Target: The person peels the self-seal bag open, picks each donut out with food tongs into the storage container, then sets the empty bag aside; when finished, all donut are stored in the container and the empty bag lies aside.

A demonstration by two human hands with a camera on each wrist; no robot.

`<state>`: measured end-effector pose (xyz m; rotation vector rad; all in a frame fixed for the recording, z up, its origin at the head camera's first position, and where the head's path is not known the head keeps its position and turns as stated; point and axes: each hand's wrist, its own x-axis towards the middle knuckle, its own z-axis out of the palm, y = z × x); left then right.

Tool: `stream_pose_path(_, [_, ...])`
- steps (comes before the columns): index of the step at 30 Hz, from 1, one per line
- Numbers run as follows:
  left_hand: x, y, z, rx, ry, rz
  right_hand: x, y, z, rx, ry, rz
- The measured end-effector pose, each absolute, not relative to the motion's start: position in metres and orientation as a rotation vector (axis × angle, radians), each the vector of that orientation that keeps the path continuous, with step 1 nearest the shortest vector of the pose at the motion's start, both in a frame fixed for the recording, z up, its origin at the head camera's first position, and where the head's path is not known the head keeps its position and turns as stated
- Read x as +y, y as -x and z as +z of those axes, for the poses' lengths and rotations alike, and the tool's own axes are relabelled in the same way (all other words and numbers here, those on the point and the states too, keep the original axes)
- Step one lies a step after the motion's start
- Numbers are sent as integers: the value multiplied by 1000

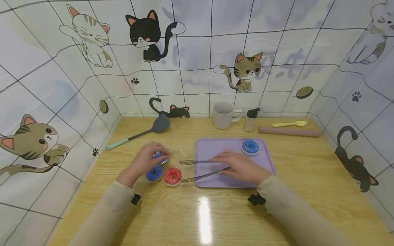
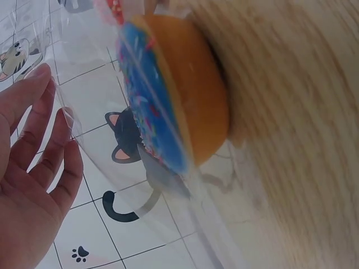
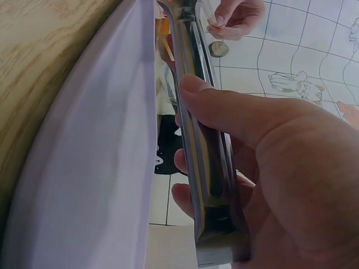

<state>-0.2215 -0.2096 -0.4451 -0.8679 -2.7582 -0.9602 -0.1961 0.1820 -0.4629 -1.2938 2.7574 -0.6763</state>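
Observation:
My left hand (image 1: 144,160) pinches the edge of a clear plastic bag or pack (image 2: 92,129) between thumb and fingertips. Inside or behind the plastic are a blue-iced doughnut (image 1: 154,173) and a red-iced doughnut (image 1: 172,176); another blue one is partly hidden under the left hand. In the left wrist view a blue doughnut (image 2: 162,95) with sprinkles shows its brown side. My right hand (image 1: 238,165) holds metal tongs (image 1: 204,175), thumb on one arm and fingers round the other. Their arms are spread, wire tips pointing left, near the red doughnut.
Under the right hand lies a lilac tray (image 1: 209,147) bearing a blue doughnut (image 1: 250,147). Along the back stand a white mug (image 1: 222,116) and a shaker (image 1: 250,121). A rolling pin (image 1: 289,132) and yellow spoon (image 1: 289,124) lie back right, a spatula (image 1: 141,133) back left.

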Motion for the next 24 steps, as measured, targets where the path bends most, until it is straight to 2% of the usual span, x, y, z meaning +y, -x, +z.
stream_pose_path(14, [-211, 220, -451, -2773, 866, -983, 163, 193, -472, 2704, 1270, -727])
stream_pose_path(24, [-213, 220, -450, -2802, 791, -915, 171, 182, -470, 2832, 1284, -672])
